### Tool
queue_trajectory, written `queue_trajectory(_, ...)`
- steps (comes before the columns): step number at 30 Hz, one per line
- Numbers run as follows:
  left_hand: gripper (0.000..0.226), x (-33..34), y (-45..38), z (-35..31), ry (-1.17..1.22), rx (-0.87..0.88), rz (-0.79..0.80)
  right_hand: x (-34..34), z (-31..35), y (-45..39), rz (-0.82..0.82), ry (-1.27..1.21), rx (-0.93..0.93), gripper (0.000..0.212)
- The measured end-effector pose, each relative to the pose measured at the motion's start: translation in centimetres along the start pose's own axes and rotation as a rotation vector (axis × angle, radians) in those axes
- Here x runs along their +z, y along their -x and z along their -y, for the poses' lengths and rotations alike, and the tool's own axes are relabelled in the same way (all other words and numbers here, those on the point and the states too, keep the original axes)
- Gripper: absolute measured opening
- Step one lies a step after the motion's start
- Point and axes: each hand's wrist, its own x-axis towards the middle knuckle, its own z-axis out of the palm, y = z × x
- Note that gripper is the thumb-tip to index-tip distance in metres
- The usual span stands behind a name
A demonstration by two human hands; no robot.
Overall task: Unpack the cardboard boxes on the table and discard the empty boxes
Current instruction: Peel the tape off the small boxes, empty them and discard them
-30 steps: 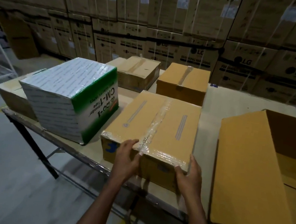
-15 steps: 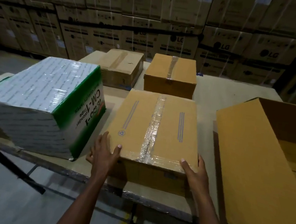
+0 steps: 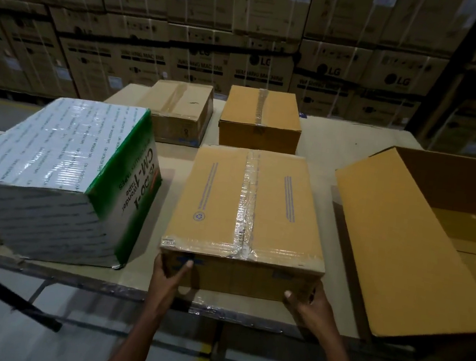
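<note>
Change: a second ago both hands sat on the near top edge of the taped box [image 3: 249, 209], by the tape end; now they have dropped to its near lower corners.
Left grip: the left hand [image 3: 168, 274] holds the near left corner, thumb across the front face, the fingers hidden round the side.
Right grip: the right hand [image 3: 306, 306] holds the near right corner low down, thumb on the front face; the other fingers are out of sight behind the box.
Box place: on the tabletop [image 3: 321, 136], at the middle of the near edge, its front face just inside that edge.
Neighbours: a white-and-green wrapped box [image 3: 50, 173] near the left edge; an open box [image 3: 404, 241] lying towards the right edge; two more sealed boxes, tan [image 3: 179, 110] and orange [image 3: 260, 119], along the far edge.
Seal: clear tape [image 3: 247, 199] runs down the top seam and across the near top edge, so it is not yet opened.
Handling: stiff corrugated walls, likely to keep shape under a squeeze; weight cannot be told from here. The glossy tape looks slippery, the bare card less so.
Where to hold: probably the lower corners or under the base for shifting; for opening, the loose crinkled tape end at the near top edge.
</note>
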Motion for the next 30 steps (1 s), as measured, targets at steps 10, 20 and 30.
queue_trajectory(10,0.076,0.2,1.0,-3.0,0.301,0.091,0.035,-1.8,2.8,0.7,-0.153,-0.434,-0.097,0.061)
queue_trajectory(20,0.073,1.0,1.1,-14.5,0.341,0.423,0.188,-7.5,12.0,-1.6,-0.281,-0.555,-0.335,0.056)
queue_trajectory(30,0.082,0.9,-1.9,-22.8,0.061,0.702,0.018,-10.8,20.3,-0.5,-0.365,-0.410,-0.635,0.060)
